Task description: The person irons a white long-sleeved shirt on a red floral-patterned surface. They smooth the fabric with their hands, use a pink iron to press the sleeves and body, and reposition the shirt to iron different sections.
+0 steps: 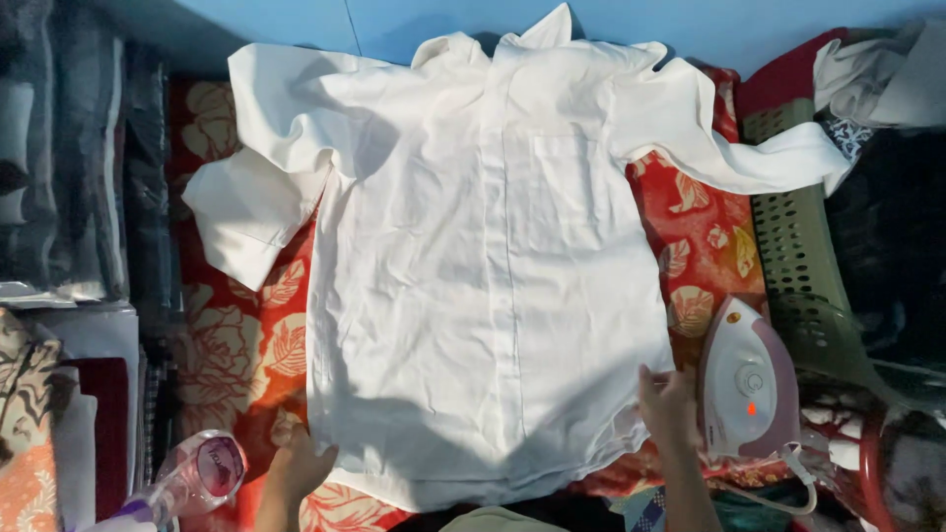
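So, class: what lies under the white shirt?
Under the white shirt lies a red cloth with a floral print, showing at both sides. The left hand and right hand touch the hem. The cloth's middle is covered by the shirt.

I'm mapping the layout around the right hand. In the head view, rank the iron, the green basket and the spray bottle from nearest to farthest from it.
From the right hand, which rests on the white shirt's hem:
1. Iron: just beside it, on its right.
2. Green basket: beyond the iron, up and right.
3. Spray bottle: far across, lower left, near the left hand.
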